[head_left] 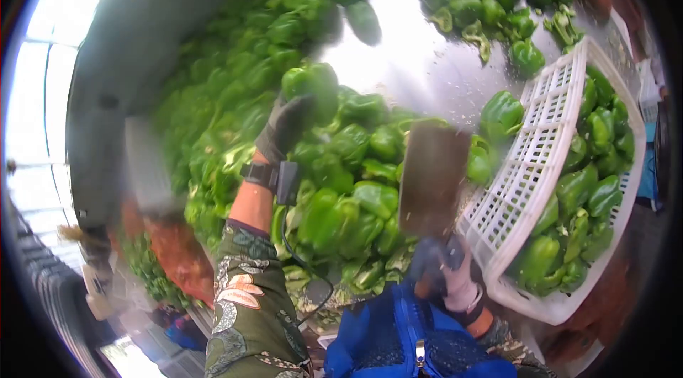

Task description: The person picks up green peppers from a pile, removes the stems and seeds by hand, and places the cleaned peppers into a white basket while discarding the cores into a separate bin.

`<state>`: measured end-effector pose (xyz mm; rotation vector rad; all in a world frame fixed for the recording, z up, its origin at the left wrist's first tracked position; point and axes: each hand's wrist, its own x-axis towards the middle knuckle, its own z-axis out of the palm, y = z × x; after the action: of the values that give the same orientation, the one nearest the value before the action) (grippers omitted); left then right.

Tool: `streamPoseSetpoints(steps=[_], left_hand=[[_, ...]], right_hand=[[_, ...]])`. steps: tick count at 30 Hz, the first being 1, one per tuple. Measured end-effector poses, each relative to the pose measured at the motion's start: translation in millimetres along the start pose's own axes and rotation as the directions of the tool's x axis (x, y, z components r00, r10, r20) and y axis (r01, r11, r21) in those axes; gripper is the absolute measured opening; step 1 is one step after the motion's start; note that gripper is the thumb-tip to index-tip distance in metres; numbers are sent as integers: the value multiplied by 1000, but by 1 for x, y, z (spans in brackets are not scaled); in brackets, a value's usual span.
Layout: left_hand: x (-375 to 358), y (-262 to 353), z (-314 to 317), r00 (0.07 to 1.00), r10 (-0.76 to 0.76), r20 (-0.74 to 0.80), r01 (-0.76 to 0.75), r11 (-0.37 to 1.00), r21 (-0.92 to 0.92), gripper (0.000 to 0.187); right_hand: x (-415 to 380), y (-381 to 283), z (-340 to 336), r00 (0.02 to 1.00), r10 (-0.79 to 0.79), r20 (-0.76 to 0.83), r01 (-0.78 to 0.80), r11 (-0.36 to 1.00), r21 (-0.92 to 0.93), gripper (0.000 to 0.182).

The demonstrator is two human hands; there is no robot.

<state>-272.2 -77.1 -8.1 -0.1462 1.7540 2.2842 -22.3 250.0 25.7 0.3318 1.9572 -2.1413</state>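
Note:
My left hand (284, 128), in a dark glove, is closed around a green bell pepper (310, 84) raised over the pile. A watch and a small cabled device are strapped to that wrist. In my gloved right hand (457, 277) is a cleaver (434, 179), its broad rectangular blade pointing away from me and blurred by motion. Beneath and around both hands lies a heap of green bell peppers (348, 147), with some cut pieces and pale bits among them.
A white plastic crate (523, 164) leans at an angle on the right, with green peppers inside. Behind the heap, a shiny metal table (427, 58) has more peppers along its far side. A red mesh sack (181, 250) stands at lower left.

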Motion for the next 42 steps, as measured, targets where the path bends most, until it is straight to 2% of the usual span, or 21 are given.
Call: streamPoseSetpoints(steps=[1, 2, 3, 5, 8, 9, 11, 12, 14, 18, 19, 20, 24, 29, 32, 33, 34, 36, 38, 39, 42], left_hand=[[-31, 19, 7, 1000, 22, -1, -23, 1000, -11, 37], [-61, 36, 9, 999, 16, 31, -12, 989, -144, 36], [-76, 16, -16, 957, 289, -22, -271, 919, 287, 36], [-110, 6, -25, 871, 488, -56, -397, 767, 504, 39], [-159, 40, 11, 883, 444, -154, -412, 889, 198, 42], [-173, 33, 6, 851, 507, -134, -456, 841, 290, 41], [-217, 56, 27, 937, 226, -268, -251, 966, -63, 37], [-239, 67, 38, 943, 76, -324, -164, 953, -254, 36], [-278, 66, 44, 896, 130, -425, -167, 985, -52, 44], [-315, 49, 43, 631, 201, -750, -201, 975, 93, 34], [-318, 39, 30, 584, 220, -781, -276, 959, 64, 31], [-320, 33, 17, 569, 244, -785, -319, 946, 63, 32], [-325, 17, -17, 568, 338, -751, -187, 941, 282, 31], [-301, -18, -28, 487, 587, -647, -192, 794, 577, 38], [-301, -4, -28, 806, 285, -519, -533, 731, -426, 41], [-298, 0, -30, 648, 375, -662, -567, 819, -91, 39], [-294, 5, -34, 461, 503, -731, -502, 827, 254, 38], [-302, 32, -53, 570, 378, -730, -437, 891, 120, 36], [-294, 42, -65, 545, 228, -807, 105, 936, 336, 43], [-294, -5, -117, 589, 427, -686, 250, 711, 657, 50], [-251, 17, -97, 804, 207, -558, 540, 141, 830, 59]], right_hand=[[0, -14, 10, 979, -183, -89, 175, 980, -92, 39], [8, -36, 18, 961, -275, 7, 272, 952, 143, 33], [18, -64, 28, 926, -363, 104, 299, 873, 386, 27], [20, -97, 50, 831, -447, 332, 156, 759, 632, 22], [5, -122, 119, 874, -362, 323, 356, 931, 82, 14], [22, -98, 135, 701, -546, 459, 708, 612, -353, 15], [11, -94, 146, 841, -222, 493, 420, 843, -338, 17], [4, -88, 151, 783, -331, 526, 531, 795, -291, 20], [-18, -86, 156, 773, -118, 623, 346, 902, -258, 22], [-44, -41, 195, 735, -265, 624, 442, 885, -145, 18], [-47, -34, 202, 738, -23, 674, 59, 998, -30, 16], [-48, -30, 206, 638, 195, 745, -346, 937, 51, 15], [-32, -28, 219, 424, 298, 855, -879, 365, 308, 18], [-5, -5, 224, 263, 27, 964, -957, 137, 257, 28], [2, -4, 231, 341, 122, 932, -938, 116, 328, 27], [7, 9, 229, 338, 144, 930, -940, 102, 326, 26], [16, 19, 226, 331, 163, 929, -943, 91, 320, 25], [10, 15, 203, 411, 363, 836, -908, 250, 337, 22], [3, -14, 170, 506, 342, 792, -811, 501, 301, 17], [3, -22, 154, 532, 358, 767, -806, 492, 330, 13], [-1, -25, 103, 622, 399, 673, -756, 532, 382, 12]])
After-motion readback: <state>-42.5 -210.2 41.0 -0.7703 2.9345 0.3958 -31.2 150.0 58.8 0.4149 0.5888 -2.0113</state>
